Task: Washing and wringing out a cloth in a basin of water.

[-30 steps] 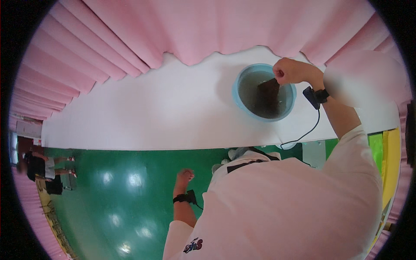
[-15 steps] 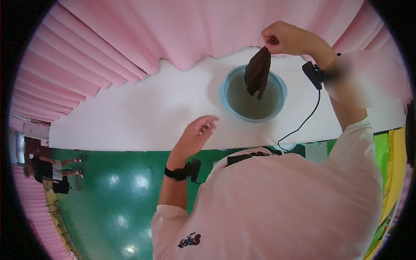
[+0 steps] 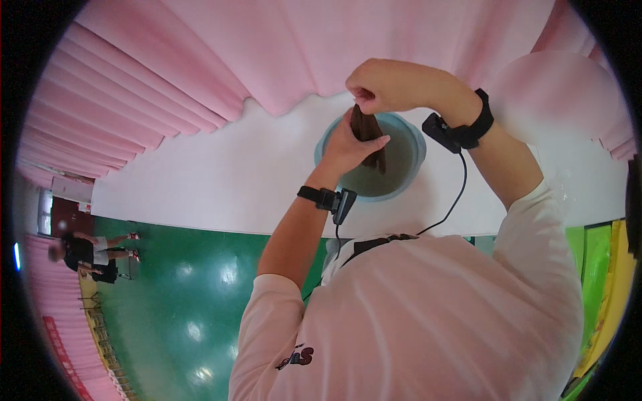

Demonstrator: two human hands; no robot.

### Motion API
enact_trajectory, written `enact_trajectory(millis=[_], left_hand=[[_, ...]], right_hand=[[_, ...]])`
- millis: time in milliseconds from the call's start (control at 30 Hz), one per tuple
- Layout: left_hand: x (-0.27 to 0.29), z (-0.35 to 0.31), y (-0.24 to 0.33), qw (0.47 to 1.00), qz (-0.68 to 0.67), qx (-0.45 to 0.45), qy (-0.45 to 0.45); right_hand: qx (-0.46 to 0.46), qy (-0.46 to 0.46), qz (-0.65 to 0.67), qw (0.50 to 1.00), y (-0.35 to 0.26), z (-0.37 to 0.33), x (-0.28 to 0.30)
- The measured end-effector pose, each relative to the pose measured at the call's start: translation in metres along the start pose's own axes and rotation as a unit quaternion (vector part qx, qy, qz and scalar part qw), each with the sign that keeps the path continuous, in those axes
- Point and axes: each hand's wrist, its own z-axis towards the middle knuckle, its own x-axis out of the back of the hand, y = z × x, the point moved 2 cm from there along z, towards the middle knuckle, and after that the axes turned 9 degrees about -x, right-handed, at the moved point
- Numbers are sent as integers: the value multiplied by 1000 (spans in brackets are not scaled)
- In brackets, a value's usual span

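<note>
A dark brown cloth [image 3: 367,131], bunched and wet-looking, hangs over a light blue basin [image 3: 420,157] of cloudy water. My right hand [image 3: 378,87] pinches the cloth's top end, above the far rim. Lower down, my left hand [image 3: 345,147] is round the middle of the cloth, its thumb across the near side and its other fingers mostly hidden behind the cloth. Below that thumb the cloth's loose end hangs over the water; whether it touches the surface I cannot tell.
The basin stands on a white table [image 3: 221,167] in front of pink curtains [image 3: 281,47]. Each wrist wears a black strap with a small device [image 3: 441,131], and a cable runs down from it. On the green floor [image 3: 194,281] at far left stands another person [image 3: 83,252].
My left hand has risen from the table's near side to grasp the cloth. My right hand has moved left and lower with the cloth's top, which it still pinches.
</note>
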Motion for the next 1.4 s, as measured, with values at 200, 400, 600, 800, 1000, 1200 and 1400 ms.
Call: enact_trajectory(millis=[200,400,600,800,1000,1200,1400], left_hand=[[-9,-5,-38,994,0,110,-14],[0,-6,-53,991,86,103,3],[12,1,-34,988,120,84,50],[7,7,-20,977,201,3,68],[3,5,-13,974,187,64,111],[12,6,-5,989,4,79,125],[12,5,0,979,-134,54,146]], right_hand=[[-10,-24,28,999,27,-20,-8],[-70,-4,74,995,74,-40,-48],[-141,-30,129,981,87,-46,-59],[-79,4,212,974,62,-35,-81],[-98,-68,248,961,58,-15,-110],[-87,-30,348,933,79,-19,-137],[-91,20,482,871,76,-14,-140]])
